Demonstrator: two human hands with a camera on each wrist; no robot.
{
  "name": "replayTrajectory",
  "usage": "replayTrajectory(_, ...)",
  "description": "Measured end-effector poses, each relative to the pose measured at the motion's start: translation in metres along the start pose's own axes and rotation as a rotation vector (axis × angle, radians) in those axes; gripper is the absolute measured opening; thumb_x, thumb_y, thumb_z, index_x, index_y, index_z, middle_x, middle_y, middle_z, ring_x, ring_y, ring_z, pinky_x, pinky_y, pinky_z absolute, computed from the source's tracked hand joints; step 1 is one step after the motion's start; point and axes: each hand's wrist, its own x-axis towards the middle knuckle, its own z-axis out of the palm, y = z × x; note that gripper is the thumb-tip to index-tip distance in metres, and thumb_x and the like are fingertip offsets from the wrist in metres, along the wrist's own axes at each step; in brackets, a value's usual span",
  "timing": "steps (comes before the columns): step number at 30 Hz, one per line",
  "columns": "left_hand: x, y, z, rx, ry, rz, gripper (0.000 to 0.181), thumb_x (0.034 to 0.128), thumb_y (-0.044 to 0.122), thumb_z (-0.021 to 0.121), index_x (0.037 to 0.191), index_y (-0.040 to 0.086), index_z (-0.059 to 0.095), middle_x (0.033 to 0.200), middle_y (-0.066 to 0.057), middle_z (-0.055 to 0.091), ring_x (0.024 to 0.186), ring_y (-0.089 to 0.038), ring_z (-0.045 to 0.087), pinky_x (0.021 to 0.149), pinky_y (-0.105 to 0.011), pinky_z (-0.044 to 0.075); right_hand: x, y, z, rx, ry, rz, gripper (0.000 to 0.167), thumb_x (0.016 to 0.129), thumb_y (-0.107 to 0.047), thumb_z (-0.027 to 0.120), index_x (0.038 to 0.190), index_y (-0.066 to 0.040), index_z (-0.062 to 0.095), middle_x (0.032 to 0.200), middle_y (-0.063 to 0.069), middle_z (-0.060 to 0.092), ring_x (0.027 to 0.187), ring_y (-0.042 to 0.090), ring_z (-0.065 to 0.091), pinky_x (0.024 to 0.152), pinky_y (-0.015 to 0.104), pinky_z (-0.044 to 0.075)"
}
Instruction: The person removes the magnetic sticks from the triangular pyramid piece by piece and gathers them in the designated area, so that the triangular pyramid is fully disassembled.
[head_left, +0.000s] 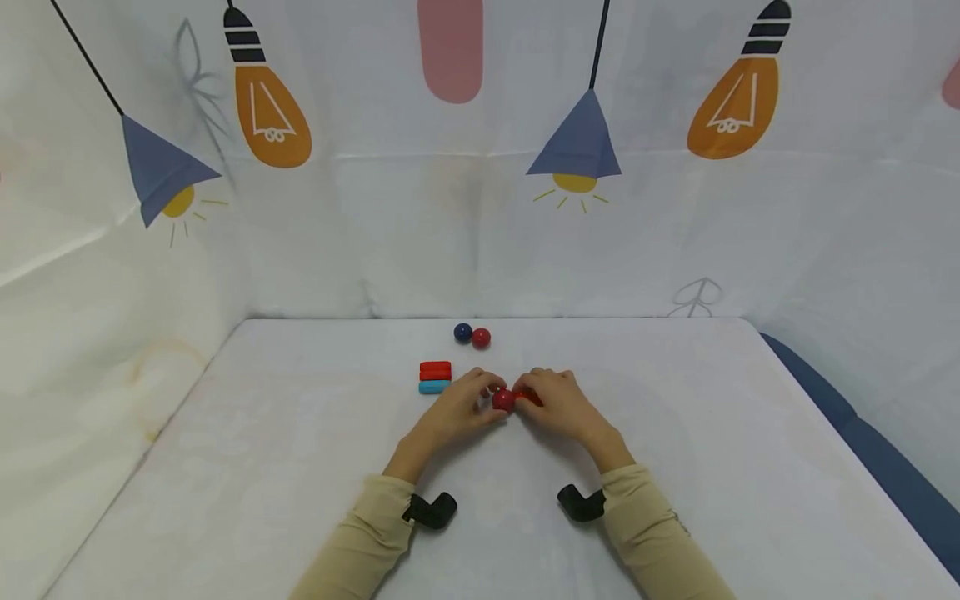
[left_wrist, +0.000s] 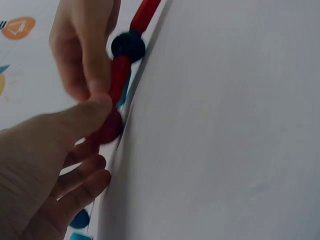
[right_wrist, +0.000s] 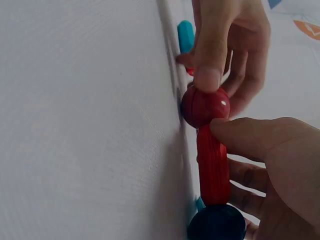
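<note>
My left hand (head_left: 456, 408) pinches a glossy red ball (right_wrist: 206, 106) between thumb and fingers. Against that ball sits the end of a ridged red rod (right_wrist: 214, 165), which my right hand (head_left: 558, 402) grips along its side. At the rod's other end is a dark blue ball (left_wrist: 128, 46), with a second red rod (left_wrist: 145, 16) extending beyond it. Part of a light blue rod (left_wrist: 125, 90) shows behind the held red rod. From the head view, the right fingers cover most of the assembled pieces. Both hands are close together, low over the white table (head_left: 300, 467).
Behind the hands lie a loose dark blue ball (head_left: 463, 332) and a red ball (head_left: 482, 337), side by side. Left of them and nearer are red rod pieces (head_left: 435, 370) beside a light blue rod (head_left: 434, 387). A printed white curtain (head_left: 375, 233) hangs behind the table.
</note>
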Motion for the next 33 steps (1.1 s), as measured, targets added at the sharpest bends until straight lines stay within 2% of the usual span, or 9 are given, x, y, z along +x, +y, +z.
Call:
replayTrajectory(2,0.003,0.004,0.006,-0.017,-0.011,-0.014,0.038,0.0830,0.025,0.073,0.117,0.015,0.059,0.107,0.001,0.058,0.094,-0.011,0.057,0.076,-0.019,0.050,-0.001,0.000,0.001,-0.004,0.007,-0.003,0.018,0.089,-0.026,0.064,0.102,-0.014,0.066,0.092,-0.001,0.064,0.089,0.015,0.057,0.082,0.042,0.037)
replayTrajectory(6,0.006,0.007,0.012,-0.047,0.009,-0.038,0.037,0.0826,0.022,0.073,0.117,0.016,0.059,0.108,0.001,0.059,0.094,-0.011,0.060,0.079,-0.020,0.051,-0.002,0.001,0.001,-0.013,0.008,0.001,0.020,0.090,-0.028,0.063,0.103,-0.013,0.066,0.094,-0.001,0.065,0.091,0.016,0.058,0.083,0.043,0.037)
replayTrajectory(11,0.008,0.007,0.012,-0.038,0.016,-0.007,0.034,0.0830,0.020,0.073,0.115,0.016,0.061,0.108,0.001,0.061,0.098,-0.012,0.061,0.085,-0.024,0.052,-0.003,0.003,0.001,-0.017,0.014,0.004,0.019,0.090,-0.027,0.063,0.103,-0.014,0.065,0.093,-0.002,0.065,0.092,0.017,0.059,0.085,0.044,0.037)
replayTrajectory(15,0.012,0.008,0.008,-0.031,-0.003,0.040,0.032,0.0834,0.018,0.072,0.114,0.014,0.063,0.107,0.000,0.062,0.097,-0.014,0.061,0.087,-0.027,0.052,-0.004,0.005,0.000,-0.024,0.025,-0.005,0.017,0.090,-0.026,0.063,0.102,-0.014,0.065,0.093,-0.001,0.065,0.093,0.018,0.059,0.085,0.045,0.037)
replayTrajectory(23,0.020,0.008,-0.002,0.045,-0.076,0.102,0.028,0.0822,0.011,0.072,0.110,0.012,0.066,0.104,0.000,0.065,0.093,-0.013,0.061,0.085,-0.026,0.051,-0.003,0.007,0.001,-0.018,0.025,-0.034,0.013,0.089,-0.024,0.065,0.097,-0.015,0.065,0.091,-0.004,0.065,0.091,0.016,0.059,0.084,0.043,0.037)
replayTrajectory(28,0.025,0.003,-0.011,0.091,-0.057,0.075,0.029,0.0828,0.010,0.071,0.111,0.011,0.066,0.103,0.000,0.064,0.092,-0.014,0.059,0.086,-0.029,0.051,0.000,0.005,0.003,0.011,-0.004,-0.054,0.008,0.088,-0.023,0.066,0.094,-0.017,0.066,0.088,-0.006,0.062,0.089,0.014,0.058,0.087,0.044,0.036)
replayTrajectory(33,0.038,-0.004,-0.018,0.186,-0.017,0.072,0.031,0.0841,0.011,0.070,0.115,0.013,0.064,0.111,-0.002,0.063,0.101,-0.016,0.059,0.092,-0.031,0.049,0.003,0.001,0.006,0.002,-0.020,-0.056,0.006,0.088,-0.023,0.066,0.092,-0.018,0.067,0.086,-0.007,0.060,0.087,0.013,0.057,0.088,0.045,0.036)
